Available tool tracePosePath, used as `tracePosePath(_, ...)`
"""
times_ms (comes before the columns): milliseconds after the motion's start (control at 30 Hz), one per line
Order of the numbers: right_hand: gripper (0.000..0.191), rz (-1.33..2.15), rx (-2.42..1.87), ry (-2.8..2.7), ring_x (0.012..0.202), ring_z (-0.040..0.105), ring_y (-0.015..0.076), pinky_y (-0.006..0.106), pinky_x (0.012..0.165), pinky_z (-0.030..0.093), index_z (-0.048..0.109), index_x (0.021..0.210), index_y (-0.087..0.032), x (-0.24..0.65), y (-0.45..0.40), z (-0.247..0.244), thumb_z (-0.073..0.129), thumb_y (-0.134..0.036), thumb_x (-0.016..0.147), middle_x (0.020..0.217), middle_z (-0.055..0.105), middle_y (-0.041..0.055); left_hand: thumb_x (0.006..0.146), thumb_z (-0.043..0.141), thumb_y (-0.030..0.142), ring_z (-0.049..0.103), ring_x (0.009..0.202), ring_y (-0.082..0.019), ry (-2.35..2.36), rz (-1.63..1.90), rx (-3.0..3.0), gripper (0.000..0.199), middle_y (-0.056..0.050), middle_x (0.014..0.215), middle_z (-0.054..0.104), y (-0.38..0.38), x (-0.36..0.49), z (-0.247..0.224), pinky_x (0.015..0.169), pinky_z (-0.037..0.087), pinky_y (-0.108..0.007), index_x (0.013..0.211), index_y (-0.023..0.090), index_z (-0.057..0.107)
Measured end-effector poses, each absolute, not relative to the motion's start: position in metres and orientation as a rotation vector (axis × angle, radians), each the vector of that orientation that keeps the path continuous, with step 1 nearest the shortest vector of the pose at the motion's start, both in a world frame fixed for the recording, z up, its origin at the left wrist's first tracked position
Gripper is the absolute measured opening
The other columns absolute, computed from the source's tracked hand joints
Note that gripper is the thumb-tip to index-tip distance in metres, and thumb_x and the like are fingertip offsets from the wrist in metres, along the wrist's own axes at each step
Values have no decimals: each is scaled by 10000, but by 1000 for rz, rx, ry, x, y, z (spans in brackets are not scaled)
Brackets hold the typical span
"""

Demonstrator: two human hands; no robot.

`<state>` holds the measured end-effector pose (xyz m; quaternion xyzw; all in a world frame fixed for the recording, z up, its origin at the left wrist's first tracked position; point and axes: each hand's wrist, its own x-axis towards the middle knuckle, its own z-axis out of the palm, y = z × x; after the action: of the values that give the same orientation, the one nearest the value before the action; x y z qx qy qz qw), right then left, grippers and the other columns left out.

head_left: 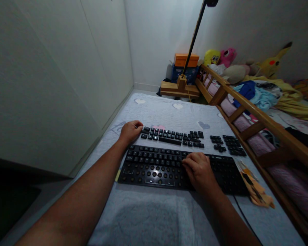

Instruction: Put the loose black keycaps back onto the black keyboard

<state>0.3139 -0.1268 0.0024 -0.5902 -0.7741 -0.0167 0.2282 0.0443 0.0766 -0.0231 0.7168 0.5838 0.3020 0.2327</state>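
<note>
A black keyboard (154, 167) lies on the bed cover; its upper rows carry keycaps, while the lower left rows show bare round key sockets. Behind it, loose black keycaps (169, 135) are laid out in rows, with more groups (233, 145) to the right. My left hand (132, 131) is at the left end of the loose rows, its fingers pinched by the keycaps; what they hold is too small to tell. My right hand (197, 167) rests over the keyboard right of centre, fingers bent together and pointing down on the keys, their tips partly hidden.
An orange cloth (258, 191) with a dark tool lies right of the keyboard, near a black cable (246, 218). A wooden bed rail (267, 119) runs along the right. A wooden lamp base (179, 89) stands beyond the far edge, and a pale panel is at left.
</note>
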Motion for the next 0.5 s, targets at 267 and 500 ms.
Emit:
tracePosePath(267,171,-90,-1606,-2154,854,476,213,355,774,331,705,808,-213,312,-127,3,604,-106,895,831,637,42,770,532,309,660,803,-203,1608,818,1984,241,-60,854,742,76,44,-22,751,463,-311,853,195,728)
tracePosePath(500,179,-66,-1625,-2172,830,473,212,361,769,330,693,805,-212,309,-130,4,581,-121,911,799,639,41,774,537,323,663,806,-205,1604,826,1981,236,-57,868,747,77,44,-24,766,471,-313,847,204,727)
